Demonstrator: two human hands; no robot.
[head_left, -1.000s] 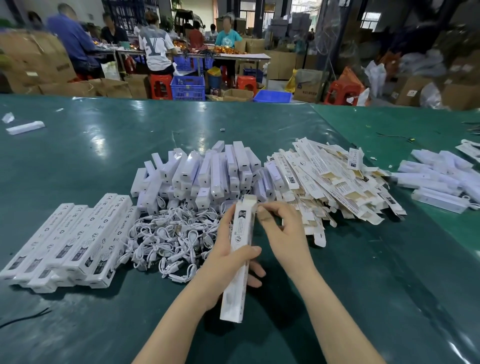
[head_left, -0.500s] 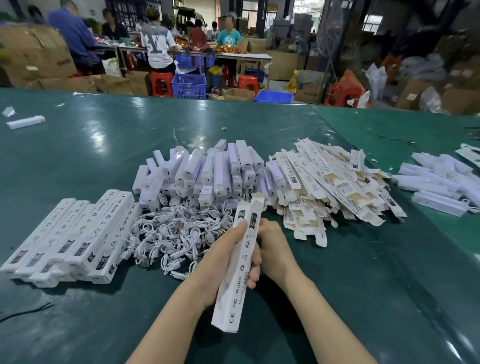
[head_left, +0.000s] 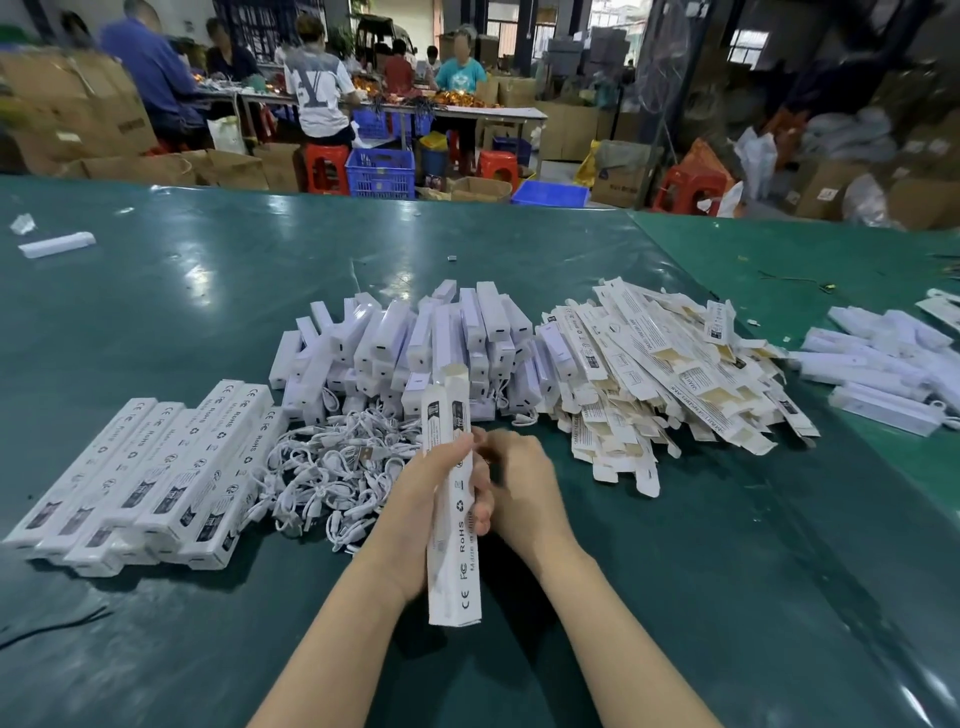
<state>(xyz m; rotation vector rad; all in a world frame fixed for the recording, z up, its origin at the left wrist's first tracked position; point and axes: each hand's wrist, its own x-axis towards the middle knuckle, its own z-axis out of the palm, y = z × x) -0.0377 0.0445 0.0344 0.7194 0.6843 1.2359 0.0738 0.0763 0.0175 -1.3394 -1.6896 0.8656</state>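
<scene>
Green, glossy sheeting covers the desk (head_left: 208, 312) and mirrors the ceiling light. Over its near part the long white box (head_left: 453, 571) is held lengthwise with its far flap raised. The left hand (head_left: 421, 499) has its fingers wrapped round the middle. The right hand (head_left: 527, 483) sits just beside it, too blurred to tell whether its fingers pinch the edge. Packed boxes (head_left: 156, 467) lie in a row at left, with tangled white cables (head_left: 332, 467) and white units (head_left: 415, 343) ahead and flat cartons (head_left: 665, 374) at right. Beyond, people (head_left: 317, 93) work among brown cardboard (head_left: 93, 114), red stools (head_left: 324, 166) and a blue crate (head_left: 382, 171).
</scene>
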